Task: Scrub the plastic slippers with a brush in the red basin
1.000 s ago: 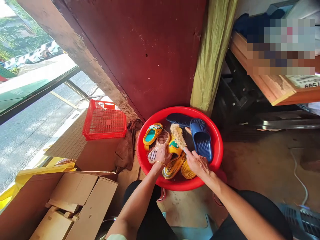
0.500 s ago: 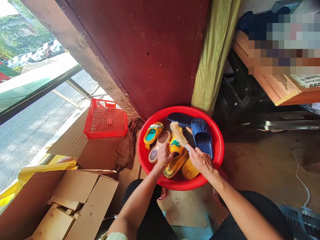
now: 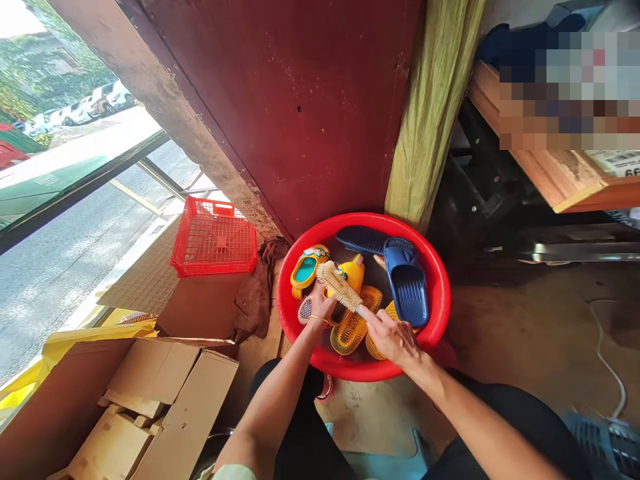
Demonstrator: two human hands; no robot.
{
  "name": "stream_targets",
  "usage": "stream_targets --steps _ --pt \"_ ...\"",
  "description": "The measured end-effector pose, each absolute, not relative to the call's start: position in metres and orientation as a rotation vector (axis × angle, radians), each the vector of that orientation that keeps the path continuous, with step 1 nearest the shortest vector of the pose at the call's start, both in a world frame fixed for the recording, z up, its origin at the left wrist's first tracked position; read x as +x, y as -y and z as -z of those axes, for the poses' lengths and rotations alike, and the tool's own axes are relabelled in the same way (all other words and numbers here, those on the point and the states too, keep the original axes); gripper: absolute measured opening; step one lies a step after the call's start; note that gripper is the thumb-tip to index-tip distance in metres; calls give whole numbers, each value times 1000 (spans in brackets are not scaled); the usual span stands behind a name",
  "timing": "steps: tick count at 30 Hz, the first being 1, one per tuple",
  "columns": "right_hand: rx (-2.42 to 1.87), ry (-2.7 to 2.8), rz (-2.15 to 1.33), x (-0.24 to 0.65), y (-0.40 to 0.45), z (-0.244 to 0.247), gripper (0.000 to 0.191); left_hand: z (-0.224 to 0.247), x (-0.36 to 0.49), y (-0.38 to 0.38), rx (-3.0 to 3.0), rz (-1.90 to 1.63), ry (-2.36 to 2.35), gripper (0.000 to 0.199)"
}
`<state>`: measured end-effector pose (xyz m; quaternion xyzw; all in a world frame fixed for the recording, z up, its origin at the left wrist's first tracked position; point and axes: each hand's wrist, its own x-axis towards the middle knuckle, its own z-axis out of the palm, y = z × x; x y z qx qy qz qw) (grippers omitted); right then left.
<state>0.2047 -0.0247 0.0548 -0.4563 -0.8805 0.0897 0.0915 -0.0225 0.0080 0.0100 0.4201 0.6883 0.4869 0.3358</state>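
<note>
A red basin (image 3: 439, 293) holds water and several slippers. My right hand (image 3: 393, 337) is closed round the handle of a bristle brush (image 3: 339, 287), whose bristles lie over a yellow slipper (image 3: 353, 272). Fingers of my left hand (image 3: 321, 305) grip that yellow slipper at its near left side, partly hidden behind the brush. A blue slipper (image 3: 407, 283) rests at the basin's right, and a dark sole (image 3: 361, 238) at the back. Another yellow slipper with a green inside (image 3: 305, 268) sits at the left. Yellow ribbed soles (image 3: 356, 323) lie nearest me.
Left of the basin stand a red plastic crate (image 3: 215, 243) and an open cardboard box (image 3: 193, 407). A brown cloth (image 3: 254, 300) lies beside them. Behind is a dark red door (image 3: 295, 120); at the right, a wooden tabletop (image 3: 575, 177) and a white cable (image 3: 603, 353).
The brush and my right hand have moved left and slightly toward me. My left hand has shifted a little left, and the yellow slipper has turned, showing more of its yellow surface.
</note>
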Motion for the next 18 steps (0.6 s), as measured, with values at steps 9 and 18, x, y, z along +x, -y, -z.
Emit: stream_targets --steps 9,18 --pt "-1597 2421 -292 213 3 -38 49 -5 -19 -8 955 -1214 -1689 41" --pt "-1588 2456 -241 207 8 -40 49 -13 -24 -6 590 -1252 -1442 31"
